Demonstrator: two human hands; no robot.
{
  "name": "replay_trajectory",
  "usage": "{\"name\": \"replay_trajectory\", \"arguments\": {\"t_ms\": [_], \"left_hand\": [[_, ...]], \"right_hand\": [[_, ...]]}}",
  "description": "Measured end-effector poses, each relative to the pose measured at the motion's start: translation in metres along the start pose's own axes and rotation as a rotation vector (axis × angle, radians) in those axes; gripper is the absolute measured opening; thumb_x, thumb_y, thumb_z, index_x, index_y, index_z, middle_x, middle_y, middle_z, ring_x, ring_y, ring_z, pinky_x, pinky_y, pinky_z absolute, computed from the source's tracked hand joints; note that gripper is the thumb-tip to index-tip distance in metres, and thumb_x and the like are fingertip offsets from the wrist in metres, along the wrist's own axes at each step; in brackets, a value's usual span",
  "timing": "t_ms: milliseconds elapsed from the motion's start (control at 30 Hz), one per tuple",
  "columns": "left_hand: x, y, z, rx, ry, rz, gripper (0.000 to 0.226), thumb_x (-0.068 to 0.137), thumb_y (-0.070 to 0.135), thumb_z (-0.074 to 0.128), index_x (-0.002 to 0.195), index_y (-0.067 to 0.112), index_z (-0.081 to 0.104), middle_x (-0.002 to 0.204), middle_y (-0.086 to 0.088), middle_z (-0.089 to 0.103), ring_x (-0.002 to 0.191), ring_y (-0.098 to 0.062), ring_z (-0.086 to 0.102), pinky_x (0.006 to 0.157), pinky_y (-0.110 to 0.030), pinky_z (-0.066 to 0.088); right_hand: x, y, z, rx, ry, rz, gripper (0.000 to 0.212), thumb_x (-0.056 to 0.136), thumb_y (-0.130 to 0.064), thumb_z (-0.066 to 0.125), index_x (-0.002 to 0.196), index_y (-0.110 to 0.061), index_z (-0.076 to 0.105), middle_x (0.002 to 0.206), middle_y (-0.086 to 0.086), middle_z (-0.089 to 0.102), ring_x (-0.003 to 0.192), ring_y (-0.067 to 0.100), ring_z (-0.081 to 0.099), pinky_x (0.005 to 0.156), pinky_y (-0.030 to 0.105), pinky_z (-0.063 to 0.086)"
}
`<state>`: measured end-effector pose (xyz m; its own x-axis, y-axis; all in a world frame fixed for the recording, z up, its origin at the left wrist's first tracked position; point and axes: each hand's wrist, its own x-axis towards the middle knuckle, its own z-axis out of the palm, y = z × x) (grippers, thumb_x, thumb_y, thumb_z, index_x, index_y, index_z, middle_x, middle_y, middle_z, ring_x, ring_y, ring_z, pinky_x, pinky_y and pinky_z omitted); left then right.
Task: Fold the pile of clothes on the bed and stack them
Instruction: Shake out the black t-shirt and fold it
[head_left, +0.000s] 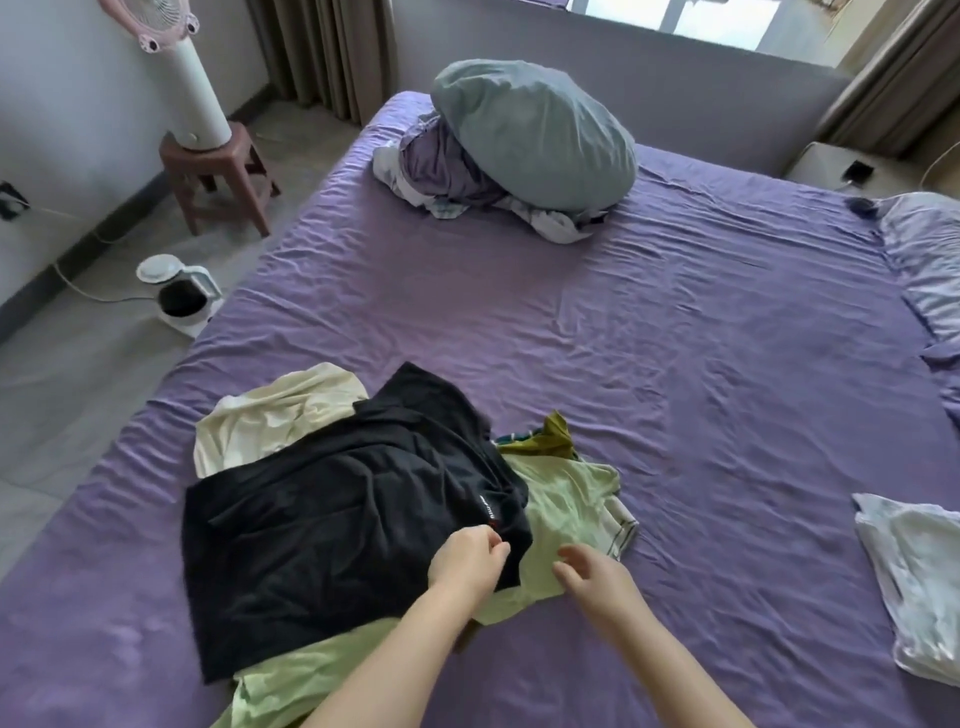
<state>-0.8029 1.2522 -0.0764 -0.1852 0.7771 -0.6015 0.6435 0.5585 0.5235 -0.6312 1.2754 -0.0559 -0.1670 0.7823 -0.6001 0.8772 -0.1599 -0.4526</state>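
A loose pile of clothes lies on the near left of the purple bed. A black garment is on top, over a cream garment at the back left and a light green garment to the right and front. An olive piece pokes out behind. My left hand pinches the black garment's right edge near its label. My right hand hovers over the green garment with relaxed, spread fingers, holding nothing.
A grey pillow rests on crumpled bedding at the far side. A white garment lies at the right edge, another pillow beyond it. On the floor to the left stand a kettle and a stool with a fan.
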Motion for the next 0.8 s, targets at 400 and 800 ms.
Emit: {"name": "replay_trajectory", "arguments": {"t_ms": [400,800], "left_hand": [[0.093,0.046,0.044,0.353,0.058,-0.144,0.033,0.093,0.043,0.053,0.118,0.022,0.056,0.123,0.001,0.058,0.120,-0.019,0.048,0.095,-0.034,0.036],[0.042,0.039,-0.041,-0.659,0.126,-0.206,0.021,0.093,0.017,0.042,0.075,0.008,0.046,0.084,-0.010,0.049,0.080,-0.022,0.043,0.073,-0.033,0.033]], "right_hand": [[0.048,0.034,0.004,0.195,0.071,0.049,0.018,0.091,-0.021,0.060,0.107,-0.023,0.068,0.098,-0.014,0.066,0.089,-0.001,0.058,0.070,0.001,0.037],[0.032,0.018,-0.024,0.325,0.142,-0.077,0.019,0.093,-0.019,0.057,0.110,-0.018,0.066,0.100,-0.012,0.063,0.091,0.001,0.057,0.067,0.000,0.038]]}}
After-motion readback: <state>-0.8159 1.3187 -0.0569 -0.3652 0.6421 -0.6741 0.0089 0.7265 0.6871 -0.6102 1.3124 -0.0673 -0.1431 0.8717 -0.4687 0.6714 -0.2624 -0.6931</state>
